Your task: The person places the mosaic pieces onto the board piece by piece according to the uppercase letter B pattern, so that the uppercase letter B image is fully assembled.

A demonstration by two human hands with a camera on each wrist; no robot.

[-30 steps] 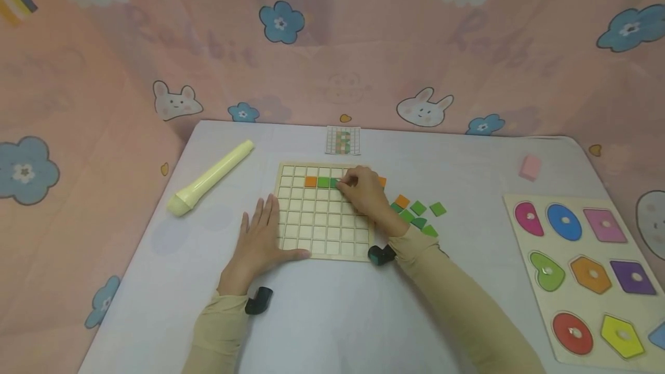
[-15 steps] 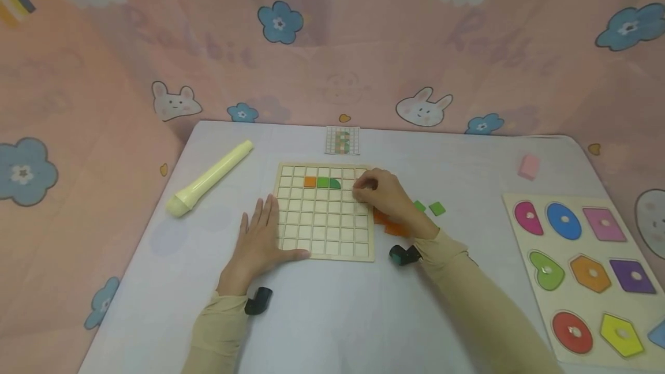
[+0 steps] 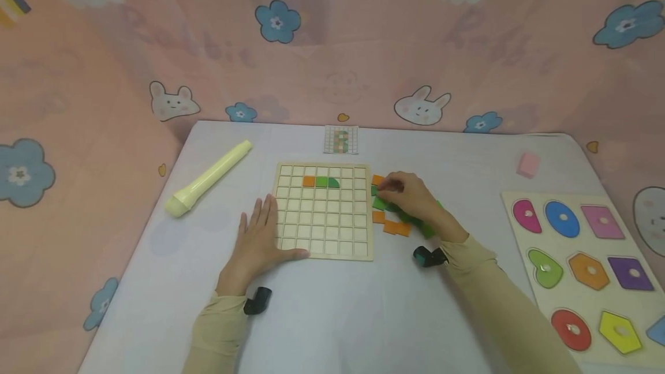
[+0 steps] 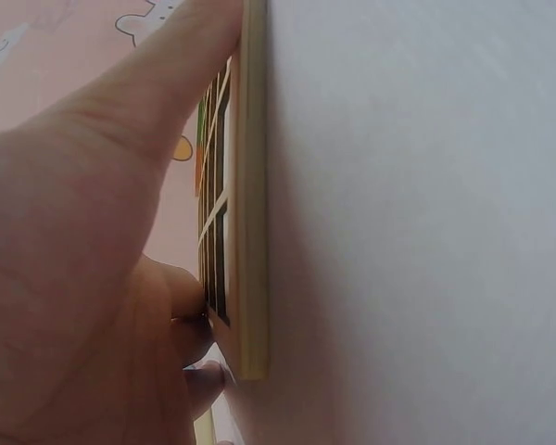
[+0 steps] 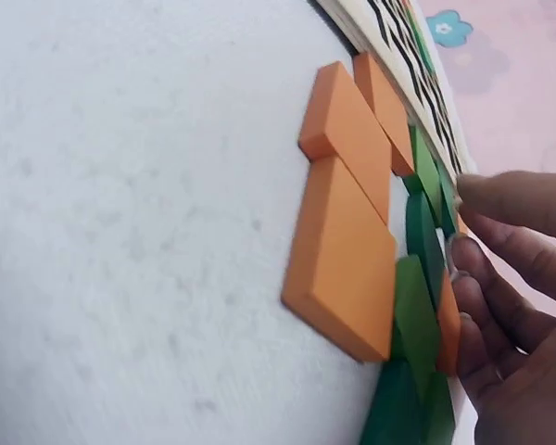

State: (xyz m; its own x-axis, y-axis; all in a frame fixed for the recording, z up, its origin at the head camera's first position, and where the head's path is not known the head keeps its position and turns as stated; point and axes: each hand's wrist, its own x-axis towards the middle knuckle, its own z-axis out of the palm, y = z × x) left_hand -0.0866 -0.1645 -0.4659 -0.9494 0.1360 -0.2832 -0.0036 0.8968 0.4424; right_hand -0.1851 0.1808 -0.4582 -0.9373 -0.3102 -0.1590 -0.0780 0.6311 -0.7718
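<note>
A wooden grid board (image 3: 322, 221) lies in the middle of the table in the head view. In its second row sit an orange square tile (image 3: 309, 181), a green square tile (image 3: 321, 182) and a dark green quarter-round tile (image 3: 333, 183). My left hand (image 3: 257, 242) rests along the board's left edge, fingers straight, thumb at its near corner. Just right of the board, my right hand (image 3: 410, 194) hovers over loose tiles, thumb and forefinger apart in the right wrist view. Beneath and beside it lie orange tiles (image 5: 352, 250) and green tiles (image 5: 415, 311), some partly hidden.
Behind the board lies a small printed pattern card (image 3: 340, 139). A pale yellow microphone-shaped stick (image 3: 210, 179) lies at the left. On the right are a pink block (image 3: 528, 165) and a shape puzzle board (image 3: 563, 255). A patterned cloth (image 3: 332, 45) hangs behind the table.
My right hand has left the dark green quarter-round tile in the board's second row and moved right, over the loose tiles. The left hand stays at the board's edge.
</note>
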